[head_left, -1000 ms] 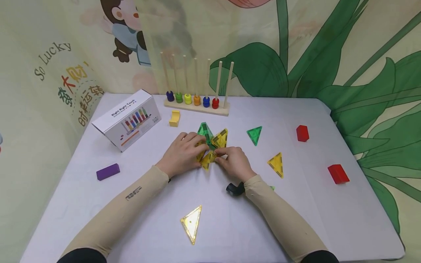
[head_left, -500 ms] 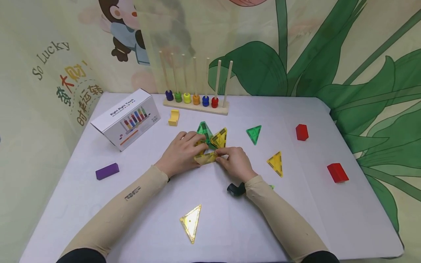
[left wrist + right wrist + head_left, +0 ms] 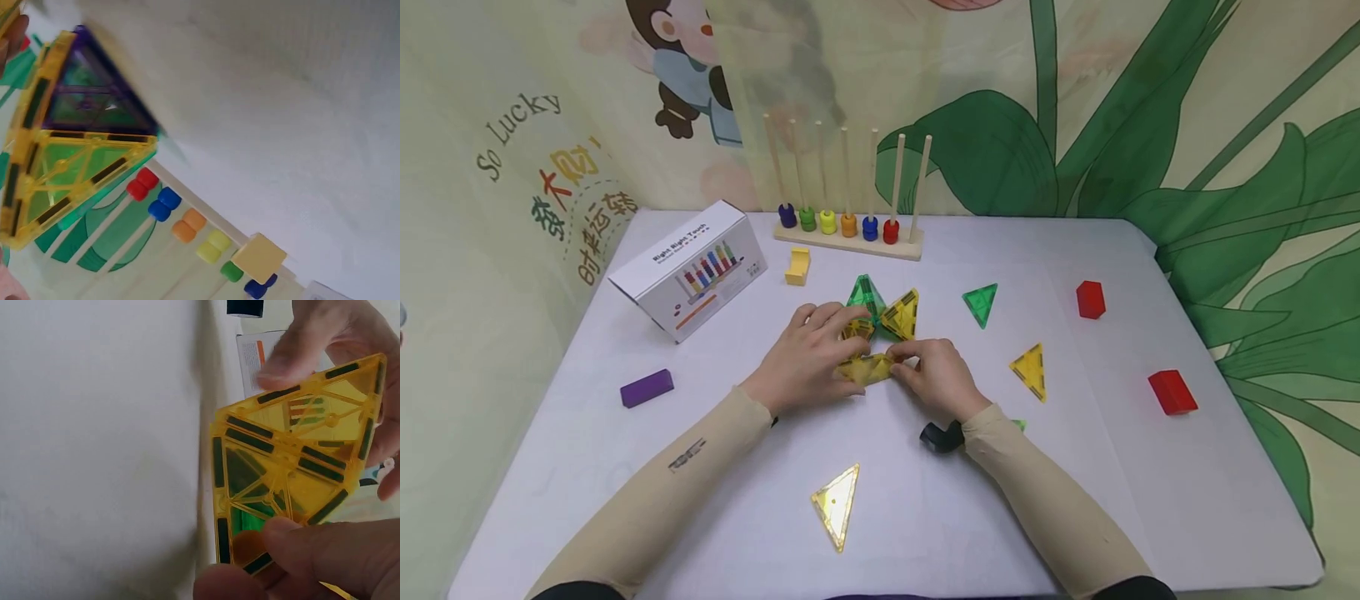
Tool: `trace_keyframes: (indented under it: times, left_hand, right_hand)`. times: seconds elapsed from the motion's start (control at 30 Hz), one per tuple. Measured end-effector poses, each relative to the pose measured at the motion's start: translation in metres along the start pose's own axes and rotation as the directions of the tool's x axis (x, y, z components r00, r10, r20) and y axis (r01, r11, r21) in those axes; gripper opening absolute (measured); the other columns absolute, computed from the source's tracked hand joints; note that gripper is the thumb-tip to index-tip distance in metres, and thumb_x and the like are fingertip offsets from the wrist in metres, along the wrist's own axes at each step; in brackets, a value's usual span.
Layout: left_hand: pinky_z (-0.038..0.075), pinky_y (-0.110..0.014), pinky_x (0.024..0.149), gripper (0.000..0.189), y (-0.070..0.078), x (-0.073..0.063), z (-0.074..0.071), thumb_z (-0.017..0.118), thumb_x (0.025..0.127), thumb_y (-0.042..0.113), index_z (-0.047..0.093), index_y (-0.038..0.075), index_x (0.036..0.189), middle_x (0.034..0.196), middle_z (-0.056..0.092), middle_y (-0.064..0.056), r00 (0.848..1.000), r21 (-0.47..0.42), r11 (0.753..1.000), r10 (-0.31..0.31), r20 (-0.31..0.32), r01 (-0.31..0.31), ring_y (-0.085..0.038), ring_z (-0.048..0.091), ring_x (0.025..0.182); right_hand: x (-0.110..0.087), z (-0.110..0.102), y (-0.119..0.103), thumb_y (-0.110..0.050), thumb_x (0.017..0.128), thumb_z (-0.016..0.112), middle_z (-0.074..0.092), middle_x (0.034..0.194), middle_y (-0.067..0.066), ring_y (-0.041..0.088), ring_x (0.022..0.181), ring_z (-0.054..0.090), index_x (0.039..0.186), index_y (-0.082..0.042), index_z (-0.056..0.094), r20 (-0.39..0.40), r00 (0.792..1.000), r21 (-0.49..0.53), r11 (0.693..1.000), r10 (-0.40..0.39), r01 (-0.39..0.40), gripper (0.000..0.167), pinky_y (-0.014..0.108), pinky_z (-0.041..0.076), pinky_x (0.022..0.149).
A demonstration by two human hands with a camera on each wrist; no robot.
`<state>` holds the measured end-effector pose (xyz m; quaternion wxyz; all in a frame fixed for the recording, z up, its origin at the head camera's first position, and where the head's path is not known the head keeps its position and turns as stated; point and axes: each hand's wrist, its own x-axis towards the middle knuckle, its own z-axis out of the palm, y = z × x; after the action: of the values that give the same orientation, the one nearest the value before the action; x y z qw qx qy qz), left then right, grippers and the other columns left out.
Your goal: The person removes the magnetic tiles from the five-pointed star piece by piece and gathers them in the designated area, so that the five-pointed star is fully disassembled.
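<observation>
triangles (image 3: 330, 420) of translucent yellow plastic abut, held by left grip (image 3: 807, 357) and right grip (image 3: 940, 375).

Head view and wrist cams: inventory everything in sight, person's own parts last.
table: 1, white, under everything
tile cluster: 1, green, yellow and purple, table centre
joined yellow tiles: 2, yellow, on cluster's near side
loose yellow tiles: 2, yellow, right and front
loose green tile: 1, green, right of cluster
green piece: 1, light green, partly behind right sleeve
red blocks: 2, red, right
purple block: 1, purple, left
bead rack: 1, wooden, back
bead stacks: 6, dark blue, green, yellow, orange, blue, red, on rack
notched block: 1, yellow, before rack
box: 1, white, back left
backdrop: 1, cream and green, behind
black device: 1, black, at right sleeve
sleeves: 2, beige, forearms
left hand, right hand: 1 each, bare, gripping joined yellow tiles
</observation>
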<state>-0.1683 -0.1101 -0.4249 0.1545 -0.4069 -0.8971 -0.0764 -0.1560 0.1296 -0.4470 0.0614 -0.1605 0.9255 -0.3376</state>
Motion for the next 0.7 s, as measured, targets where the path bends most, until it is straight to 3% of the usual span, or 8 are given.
trace_keyframes:
  times: [0.13,0.23,0.3,0.37,0.47,0.5,0.6,0.7]
  left_hand:
    - [0.045,-0.041,0.091,0.035,0.004,-0.005,-0.009,0.087,0.081,0.049,0.075,0.022,0.099,0.121,0.067,-0.002,0.999,-0.096,0.995,-0.004,-0.036,0.000,-0.024,0.058,0.111]
    - [0.049,-0.031,0.080,0.025,0.008,-0.009,-0.015,0.087,0.084,0.037,0.073,0.019,0.096,0.099,0.070,0.004,0.999,-0.251,0.967,-0.042,-0.005,0.040,-0.013,0.059,0.091]
    - [0.051,-0.025,0.072,0.021,0.012,-0.012,-0.019,0.085,0.087,0.031,0.072,0.018,0.096,0.090,0.071,0.007,0.995,-0.387,0.916,-0.094,0.045,0.104,-0.007,0.059,0.080]
    - [0.050,-0.022,0.065,0.017,0.016,-0.015,-0.022,0.083,0.089,0.027,0.072,0.017,0.097,0.084,0.072,0.008,0.983,-0.504,0.843,-0.160,0.095,0.186,-0.004,0.057,0.072]
    - [0.049,-0.022,0.061,0.013,0.019,-0.019,-0.025,0.081,0.092,0.025,0.073,0.016,0.097,0.086,0.075,0.006,0.957,-0.618,0.733,-0.257,0.135,0.284,-0.006,0.057,0.067]
    - [0.049,-0.022,0.061,0.012,0.020,-0.021,-0.026,0.080,0.092,0.025,0.074,0.016,0.098,0.088,0.076,0.005,0.949,-0.636,0.709,-0.283,0.141,0.306,-0.006,0.057,0.068]
    - [0.051,-0.023,0.062,0.013,0.020,-0.024,-0.027,0.080,0.092,0.025,0.077,0.015,0.100,0.095,0.078,0.002,0.923,-0.663,0.654,-0.349,0.164,0.365,-0.006,0.060,0.071]
    - [0.054,-0.023,0.066,0.015,0.019,-0.026,-0.027,0.079,0.093,0.027,0.078,0.016,0.103,0.100,0.079,0.001,0.902,-0.663,0.625,-0.381,0.201,0.412,-0.007,0.064,0.078]
  right_hand:
    - [-0.006,-0.003,-0.003,-0.013,0.095,0.075,0.079,0.108,0.006,0.007,0.059,0.051,0.114,-0.013,0.080,0.053,0.997,0.048,0.998,-0.048,0.045,0.020,0.021,0.043,0.056]
    - [-0.010,-0.004,-0.005,-0.012,0.095,0.074,0.078,0.106,0.006,0.006,0.058,0.051,0.114,-0.013,0.079,0.083,0.992,0.100,0.992,-0.091,0.083,0.019,0.020,0.043,0.054]
    - [-0.013,-0.006,-0.007,-0.011,0.096,0.074,0.078,0.105,0.005,0.006,0.058,0.054,0.114,-0.013,0.079,0.096,0.989,0.143,0.985,-0.116,0.102,0.019,0.020,0.045,0.055]
    - [-0.016,-0.007,-0.008,-0.011,0.096,0.073,0.077,0.106,0.006,0.007,0.059,0.057,0.115,-0.012,0.078,0.111,0.985,0.191,0.976,-0.131,0.108,0.020,0.021,0.045,0.054]
    - [-0.021,-0.010,-0.011,-0.012,0.097,0.072,0.075,0.109,0.007,0.010,0.061,0.059,0.117,-0.011,0.075,0.136,0.983,0.266,0.960,-0.125,0.085,0.021,0.022,0.046,0.054]
    - [-0.023,-0.011,-0.012,-0.013,0.097,0.071,0.075,0.110,0.008,0.011,0.061,0.060,0.117,-0.010,0.075,0.143,0.983,0.287,0.955,-0.117,0.072,0.020,0.023,0.046,0.054]
    - [-0.026,-0.013,-0.015,-0.016,0.099,0.071,0.074,0.111,0.008,0.014,0.061,0.060,0.115,-0.011,0.073,0.150,0.985,0.330,0.943,-0.091,0.037,0.017,0.024,0.047,0.055]
    - [-0.028,-0.013,-0.017,-0.018,0.099,0.071,0.074,0.108,0.007,0.016,0.062,0.060,0.113,-0.011,0.073,0.152,0.986,0.344,0.939,-0.075,0.018,0.016,0.025,0.048,0.057]
